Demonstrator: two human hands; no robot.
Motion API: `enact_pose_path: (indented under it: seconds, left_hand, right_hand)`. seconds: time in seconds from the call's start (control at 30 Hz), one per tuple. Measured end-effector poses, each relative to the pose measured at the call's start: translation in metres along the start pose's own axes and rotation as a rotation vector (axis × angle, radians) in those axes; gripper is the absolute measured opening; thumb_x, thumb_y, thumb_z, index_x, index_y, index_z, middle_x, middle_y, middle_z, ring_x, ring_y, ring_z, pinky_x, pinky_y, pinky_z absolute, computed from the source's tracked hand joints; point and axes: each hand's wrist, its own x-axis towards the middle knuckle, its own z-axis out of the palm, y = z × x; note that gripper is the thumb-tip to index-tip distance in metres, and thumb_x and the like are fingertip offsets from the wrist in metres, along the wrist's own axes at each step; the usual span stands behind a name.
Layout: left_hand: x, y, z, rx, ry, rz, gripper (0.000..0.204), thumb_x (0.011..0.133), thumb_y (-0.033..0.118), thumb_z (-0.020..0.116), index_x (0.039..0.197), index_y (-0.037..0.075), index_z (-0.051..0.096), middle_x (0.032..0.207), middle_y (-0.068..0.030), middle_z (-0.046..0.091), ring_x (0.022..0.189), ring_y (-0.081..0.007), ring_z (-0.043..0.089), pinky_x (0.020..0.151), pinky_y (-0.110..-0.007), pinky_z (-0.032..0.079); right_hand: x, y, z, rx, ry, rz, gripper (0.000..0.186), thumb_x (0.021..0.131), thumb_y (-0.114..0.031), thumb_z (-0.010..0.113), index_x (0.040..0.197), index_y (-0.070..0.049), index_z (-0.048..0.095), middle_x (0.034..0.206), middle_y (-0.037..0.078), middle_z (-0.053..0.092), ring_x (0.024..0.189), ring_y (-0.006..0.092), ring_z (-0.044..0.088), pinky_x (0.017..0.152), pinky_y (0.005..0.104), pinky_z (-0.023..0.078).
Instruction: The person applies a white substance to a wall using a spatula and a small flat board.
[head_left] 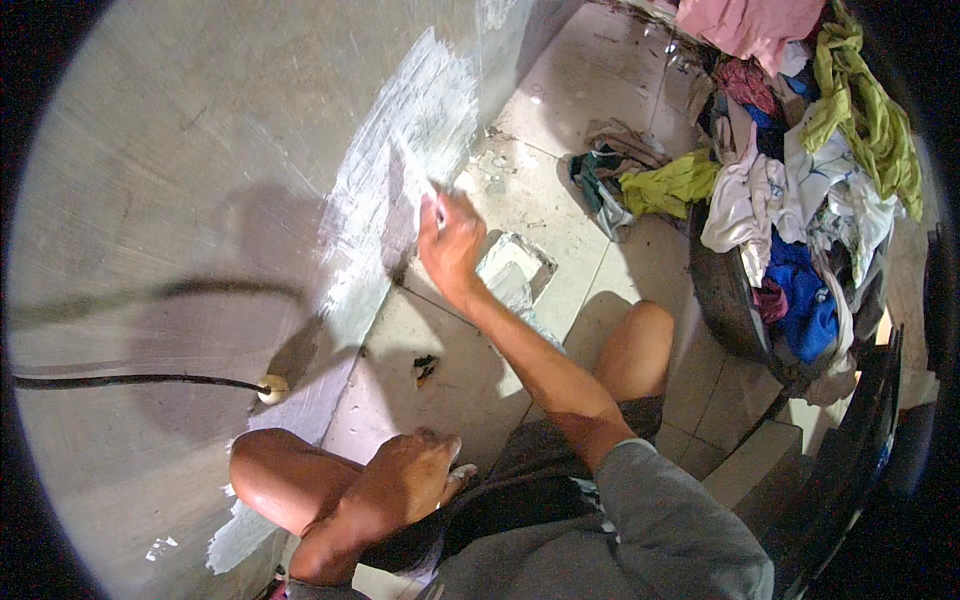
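One slack grip could have dropped the tool (430,190), pinched in the right hand (453,240) at the white patch (415,110) on the wall (200,150), onto the tiles (405,345). It looked small, pale and blurred. The left hand (412,472) curled near the knee (265,465), its contents, if any, impossible to tell.

Premises appear to be a room in a home, partly unfinished. Evidence of domestic use: at two o'clock, a round dark tub (722,300) heaped with crumpled garments of yellow-green, white and blue cloth (800,300). Floor, at one o'clock: pale square tiles (590,85), soiled. Bare grey plastered wall (150,180), nine o'clock, carries streaky white coating (415,105) at eleven.
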Motion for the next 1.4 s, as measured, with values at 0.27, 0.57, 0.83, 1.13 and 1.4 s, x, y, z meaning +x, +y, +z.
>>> enact_pose_path:
  seconds: [0.27, 0.57, 0.83, 1.13, 1.4]
  left_hand:
    - [0.006, 0.003, -0.003, 0.015, -0.035, -0.018, 0.031, 0.082, 0.028, 0.052, 0.083, -0.003, 0.055, 0.075, -0.0228, 0.058, 0.077, -0.0362, 0.058, 0.07, -0.043, 0.045]
    - [0.01, 0.003, 0.007, 0.028, 0.005, 0.038, 0.031, 0.078, 0.027, 0.056, 0.082, -0.003, 0.055, 0.068, -0.0219, 0.058, 0.069, -0.0367, 0.059, 0.063, -0.044, 0.046]
    - [0.016, 0.007, 0.006, 0.098, -0.043, 0.024, 0.035, 0.081, 0.032, 0.053, 0.085, -0.003, 0.055, 0.074, -0.0224, 0.059, 0.075, -0.0384, 0.058, 0.069, -0.045, 0.045]
    - [0.025, -0.013, 0.015, 0.106, 0.004, 0.039, 0.04, 0.082, 0.04, 0.051, 0.085, 0.0, 0.055, 0.074, -0.0214, 0.06, 0.074, -0.0397, 0.057, 0.069, -0.045, 0.046]
    - [0.015, -0.003, 0.009, 0.103, -0.036, 0.057, 0.039, 0.082, 0.038, 0.051, 0.086, -0.001, 0.054, 0.076, -0.0223, 0.059, 0.076, -0.0395, 0.058, 0.07, -0.045, 0.046]
  right_hand:
    - [0.004, -0.002, 0.015, -0.042, -0.06, -0.11, 0.015, 0.078, -0.011, 0.054, 0.084, 0.001, 0.061, 0.082, 0.023, 0.058, 0.075, 0.0376, 0.057, 0.067, 0.0421, 0.048]
    - [-0.114, -0.024, -0.069, 0.23, -0.573, 0.017, 0.013, 0.079, -0.012, 0.056, 0.085, -0.003, 0.063, 0.073, 0.018, 0.059, 0.066, 0.031, 0.059, 0.057, 0.038, 0.047]
    - [-0.046, 0.0, -0.078, 0.166, -0.229, 0.209, 0.02, 0.083, -0.017, 0.052, 0.078, 0.0, 0.06, 0.064, 0.017, 0.055, 0.055, 0.0253, 0.054, 0.05, 0.0347, 0.041]
    - [0.077, -0.019, -0.031, 0.009, -0.006, 0.016, 0.016, 0.076, -0.009, 0.055, 0.088, -0.001, 0.06, 0.079, 0.018, 0.058, 0.071, 0.0346, 0.057, 0.064, 0.0412, 0.044]
    - [0.003, -0.045, -0.015, 0.092, -0.139, -0.208, 0.016, 0.078, -0.008, 0.051, 0.084, 0.004, 0.058, 0.077, 0.023, 0.059, 0.073, 0.0387, 0.058, 0.077, 0.0424, 0.047]
